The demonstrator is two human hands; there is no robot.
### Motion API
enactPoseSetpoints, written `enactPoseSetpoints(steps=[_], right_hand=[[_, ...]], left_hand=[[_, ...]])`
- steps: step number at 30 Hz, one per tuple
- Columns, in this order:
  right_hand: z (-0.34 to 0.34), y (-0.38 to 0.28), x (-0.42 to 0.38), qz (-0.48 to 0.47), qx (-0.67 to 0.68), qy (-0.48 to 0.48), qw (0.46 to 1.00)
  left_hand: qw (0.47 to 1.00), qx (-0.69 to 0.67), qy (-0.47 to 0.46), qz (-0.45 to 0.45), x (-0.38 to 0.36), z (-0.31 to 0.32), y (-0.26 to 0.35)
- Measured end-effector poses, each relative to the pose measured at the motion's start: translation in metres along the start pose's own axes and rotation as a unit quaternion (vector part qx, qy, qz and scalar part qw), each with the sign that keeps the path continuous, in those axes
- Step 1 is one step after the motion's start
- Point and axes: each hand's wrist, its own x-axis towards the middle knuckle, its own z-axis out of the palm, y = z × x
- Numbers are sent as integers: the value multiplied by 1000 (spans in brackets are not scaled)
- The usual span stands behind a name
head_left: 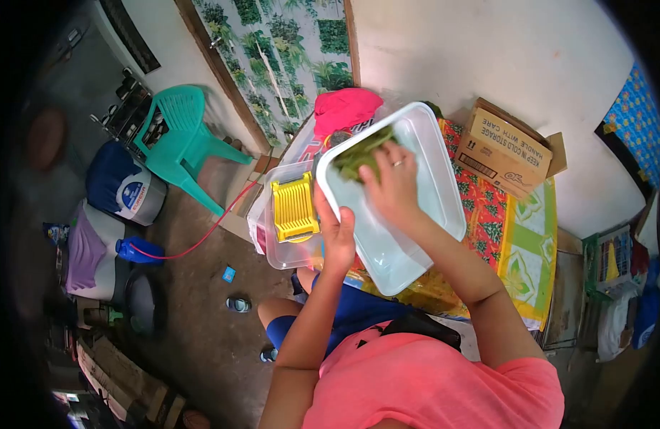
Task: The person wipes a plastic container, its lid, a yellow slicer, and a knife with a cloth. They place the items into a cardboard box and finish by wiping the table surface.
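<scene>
My left hand (337,239) grips the near left edge of a white rectangular tub (416,250), its fingers curled round the rim. The tub is tilted and has a pale, smooth inside. Over the tub's upper left part, my right hand (394,179) presses with bent fingers on green leafy stuff (362,154), which is blurred. A ring shows on one finger. Left of the tub, a yellow ridged slicer (294,207) lies on a clear plastic container (276,254).
The table bears a red and yellow patterned cloth (487,229) and an open cardboard box (509,150). Behind the tub is a pink bag (344,111). A green chair (183,143) and a blue bottle (139,249) are on the left.
</scene>
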Motion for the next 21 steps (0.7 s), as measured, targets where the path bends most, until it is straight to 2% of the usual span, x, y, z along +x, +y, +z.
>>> enactPoseSetpoints(steps=[1, 3, 4, 7, 9, 11, 13, 15, 17, 19, 20, 21], right_hand=[[3, -7, -4, -35, 20, -19, 999], [-6, -17, -7, -70, 97, -68, 991], [-11, -21, -10, -86, 134, -93, 983], [-12, -7, -46, -175, 160, -241, 941], [-31, -2, -64, -129, 199, -366, 900], [-66, -4, -52, -80, 231, -267, 932], [-118, -1, -15, -50, 195, -115, 973], [-157, 5, 7, 88, 277, 47, 956], [-197, -6, 54, -40, 141, 40, 988], [-191, -18, 77, -117, 134, -79, 981], [-179, -22, 88, -150, 177, -200, 952], [-166, -17, 90, -164, 124, -269, 941]], left_hand=[[999, 43, 4, -9, 0, -2, -3], [999, 5, -6, -35, 1, -3, 3], [999, 12, 21, -39, 4, -1, 8], [996, 13, 76, -35, 20, -14, 15], [995, -5, 90, -44, 28, -13, 37], [998, 18, 23, -57, 33, -16, 46], [997, 44, -19, -62, 30, -10, 57], [994, 79, -63, -50, 21, 5, 61], [972, 216, -88, 40, 16, 17, 65], [940, 308, -106, 105, 14, 31, 80], [900, 381, -66, 199, 13, 36, 72], [887, 406, -56, 213, 15, 36, 71]])
